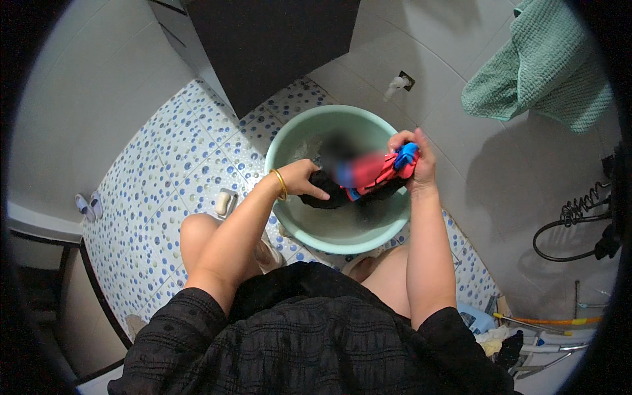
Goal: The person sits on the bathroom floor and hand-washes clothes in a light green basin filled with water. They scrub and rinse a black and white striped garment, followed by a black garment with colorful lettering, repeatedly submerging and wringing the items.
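Note:
Between my knees stands a round pale green basin (306,234) with cloudy water in it. A wet black garment with a red and blue print (372,172) is bunched over the water, and part of it is blurred. My left hand (303,179), with a gold bangle on the wrist, has its thumb and fingers closed on the black cloth at the garment's left side. At the basin's right rim, my right hand (420,168) grips the bunched red and blue end, its index finger pointing up. The cloth hides part of the right fingers.
A bar of soap (224,201) sits in a dish on the dotted tile floor. Ahead is a dark cabinet (276,52); a white pipe fitting (397,83) juts from the wall. A green towel (543,72) and a coiled black hose (579,207) hang right. Purple slippers (89,206) lie far left.

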The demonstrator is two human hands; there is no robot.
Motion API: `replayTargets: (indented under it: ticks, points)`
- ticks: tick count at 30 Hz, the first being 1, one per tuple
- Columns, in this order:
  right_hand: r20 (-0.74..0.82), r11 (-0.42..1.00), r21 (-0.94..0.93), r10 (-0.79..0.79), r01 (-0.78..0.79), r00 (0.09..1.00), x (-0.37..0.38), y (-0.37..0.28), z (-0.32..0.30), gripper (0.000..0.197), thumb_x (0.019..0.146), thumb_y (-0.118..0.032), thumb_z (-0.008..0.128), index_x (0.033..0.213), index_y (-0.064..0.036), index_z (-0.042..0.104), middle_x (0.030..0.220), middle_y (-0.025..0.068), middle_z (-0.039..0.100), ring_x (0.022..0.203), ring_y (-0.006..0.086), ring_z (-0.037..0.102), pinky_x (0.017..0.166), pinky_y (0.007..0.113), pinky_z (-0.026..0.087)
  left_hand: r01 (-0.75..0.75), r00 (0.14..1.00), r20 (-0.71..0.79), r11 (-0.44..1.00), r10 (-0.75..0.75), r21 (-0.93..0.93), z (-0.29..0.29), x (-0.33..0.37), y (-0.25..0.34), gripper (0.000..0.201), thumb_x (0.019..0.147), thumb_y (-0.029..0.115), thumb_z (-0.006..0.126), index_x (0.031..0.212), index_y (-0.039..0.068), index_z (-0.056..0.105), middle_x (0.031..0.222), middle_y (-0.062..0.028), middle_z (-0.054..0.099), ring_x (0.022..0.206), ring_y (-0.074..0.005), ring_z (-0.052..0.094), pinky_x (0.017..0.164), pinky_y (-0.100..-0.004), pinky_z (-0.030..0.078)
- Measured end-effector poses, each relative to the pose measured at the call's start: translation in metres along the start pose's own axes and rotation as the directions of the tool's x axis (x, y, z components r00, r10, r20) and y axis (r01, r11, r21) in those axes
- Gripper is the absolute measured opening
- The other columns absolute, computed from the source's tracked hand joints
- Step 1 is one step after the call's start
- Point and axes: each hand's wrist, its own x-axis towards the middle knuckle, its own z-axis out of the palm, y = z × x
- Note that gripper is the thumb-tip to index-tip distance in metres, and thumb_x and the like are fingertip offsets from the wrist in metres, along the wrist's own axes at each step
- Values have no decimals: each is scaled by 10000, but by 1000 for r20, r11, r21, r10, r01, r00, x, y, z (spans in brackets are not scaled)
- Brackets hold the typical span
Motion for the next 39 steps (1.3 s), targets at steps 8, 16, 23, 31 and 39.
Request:
replayTargets:
  ticks: [8, 16, 23, 31, 39]
  points:
    - [1, 699, -685, 281, -205, 960, -2, 32, 13, 392, 621, -77, 654, 983, -11, 518, 874, 61, 577, 794, 144, 542, 739, 279, 437, -280, 940, -306, -171, 150, -944, 11, -7, -9, 360, 770, 222, 543, 1069, 21, 525, 1064, -132, 557, 964, -253, 545, 887, -402, 406]
    - [88, 240, -952, -378, 189, 922, -20, 68, 104, 330, 725, -253, 642, 956, -68, 497, 897, 142, 470, 743, 278, 563, 695, 349, 468, -486, 826, -478, 54, -298, -872, 38, 51, -14, 469, 835, 317, 541, 1229, 138, 362, 1045, -97, 515, 886, -200, 529, 754, -348, 475]
    - [-223, 262, -959, -461, -108, 859, 11, 72, 75, 218, 800, -264, 527, 752, -51, 529, 797, 160, 515, 666, 364, 534, 560, 427, 431, -338, 870, -357, 116, -341, -934, 43, 52, 33, 544, 800, 602, 389, 947, 100, 538, 872, -47, 563, 772, -151, 533, 725, -312, 440]
    - [-433, 306, -879, -195, -365, 880, 26, 66, 47, 338, 790, -335, 530, 690, -15, 572, 748, 207, 571, 701, 393, 547, 612, 434, 429, -174, 891, -239, 195, -386, -965, 65, 65, 20, 295, 844, 324, 428, 812, 73, 580, 782, -47, 567, 706, -129, 506, 642, -275, 411]
    - [-639, 327, -742, -86, -584, 764, 17, 124, -33, 598, 742, -450, 586, 1142, -27, 451, 993, 236, 532, 934, 388, 507, 810, 421, 408, 384, 666, -581, 883, -468, -271, 51, 72, -26, 613, 744, 391, 601, 1215, 65, 384, 1139, -244, 451, 1065, -347, 456, 902, -379, 362]
